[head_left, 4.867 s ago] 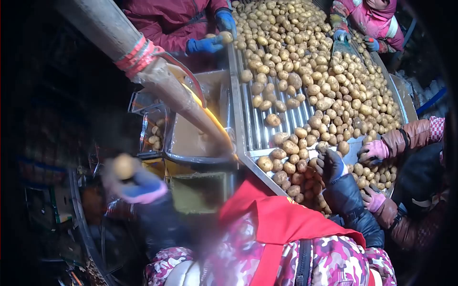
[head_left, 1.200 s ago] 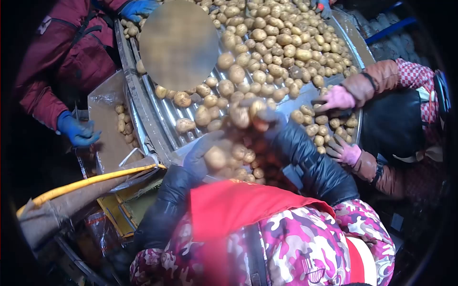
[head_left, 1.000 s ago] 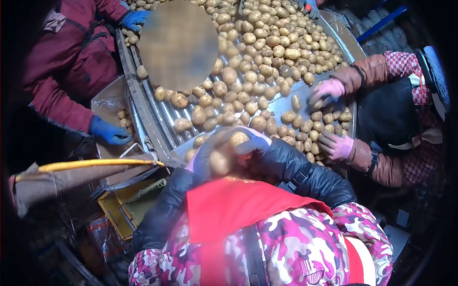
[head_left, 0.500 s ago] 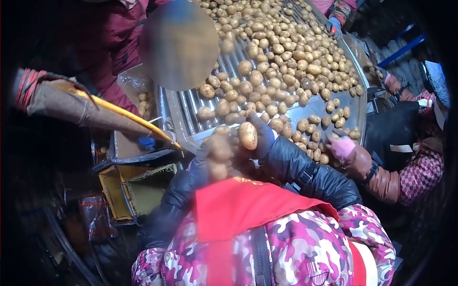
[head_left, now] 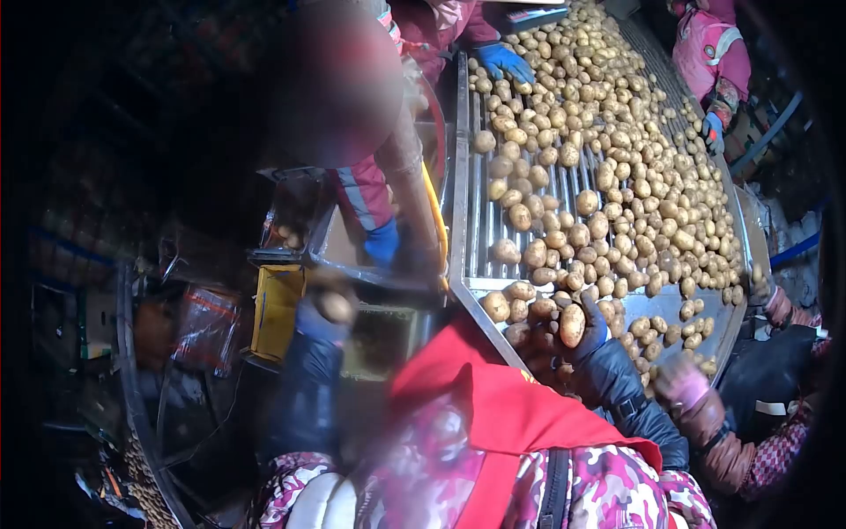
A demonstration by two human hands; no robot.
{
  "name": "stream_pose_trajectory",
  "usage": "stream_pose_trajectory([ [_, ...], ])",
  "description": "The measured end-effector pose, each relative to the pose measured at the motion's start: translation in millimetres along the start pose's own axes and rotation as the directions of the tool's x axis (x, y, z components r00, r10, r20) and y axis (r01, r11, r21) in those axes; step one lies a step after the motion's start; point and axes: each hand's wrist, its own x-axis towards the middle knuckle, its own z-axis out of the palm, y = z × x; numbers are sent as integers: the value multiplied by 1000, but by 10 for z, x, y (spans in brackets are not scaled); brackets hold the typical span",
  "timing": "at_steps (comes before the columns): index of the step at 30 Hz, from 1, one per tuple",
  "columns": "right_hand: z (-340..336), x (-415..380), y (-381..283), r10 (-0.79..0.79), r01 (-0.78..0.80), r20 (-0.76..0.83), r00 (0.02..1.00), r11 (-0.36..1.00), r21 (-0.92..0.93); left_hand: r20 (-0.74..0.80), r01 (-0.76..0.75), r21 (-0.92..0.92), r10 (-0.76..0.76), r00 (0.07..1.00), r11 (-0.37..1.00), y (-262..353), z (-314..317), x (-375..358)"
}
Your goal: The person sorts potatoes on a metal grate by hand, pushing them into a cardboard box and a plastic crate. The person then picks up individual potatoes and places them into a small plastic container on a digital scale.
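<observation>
My gloved left hand (head_left: 319, 324) is out to the left, blurred by motion, closed around a potato (head_left: 337, 307). It hovers near a yellow-sided box (head_left: 278, 309) and an open container (head_left: 381, 339). At the near edge of the sorting table, my gloved right hand (head_left: 596, 328) grips a large oval potato (head_left: 572, 326). Many loose potatoes (head_left: 652, 203) cover the rollers beyond it, and a few lie right beside my right fingers.
A metal roller table (head_left: 480, 198) slopes away ahead. Across it, a co-worker's blue glove (head_left: 504, 62) touches potatoes; another blue glove (head_left: 381, 242) is over a box at left. A wrapped post (head_left: 407, 167) stands between. At right, a co-worker's blurred hand (head_left: 683, 381) works close by.
My left hand has swung left, away from the table, with a potato. My right hand still holds its potato at the table edge. The view has turned left.
</observation>
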Motion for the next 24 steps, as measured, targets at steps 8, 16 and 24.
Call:
stream_pose_trajectory([
  [8,59,-150,-22,-148,138,-21,989,956,-258,-453,-257,447,464,761,857,1403,723,1029],
  [16,316,-229,-145,-115,142,125,986,961,-236,2,451,749,-681,732,486,-949,731,-337],
  [24,753,-590,-251,-274,315,155,949,806,-502,398,-193,908,-625,672,372,-2512,1201,-593],
])
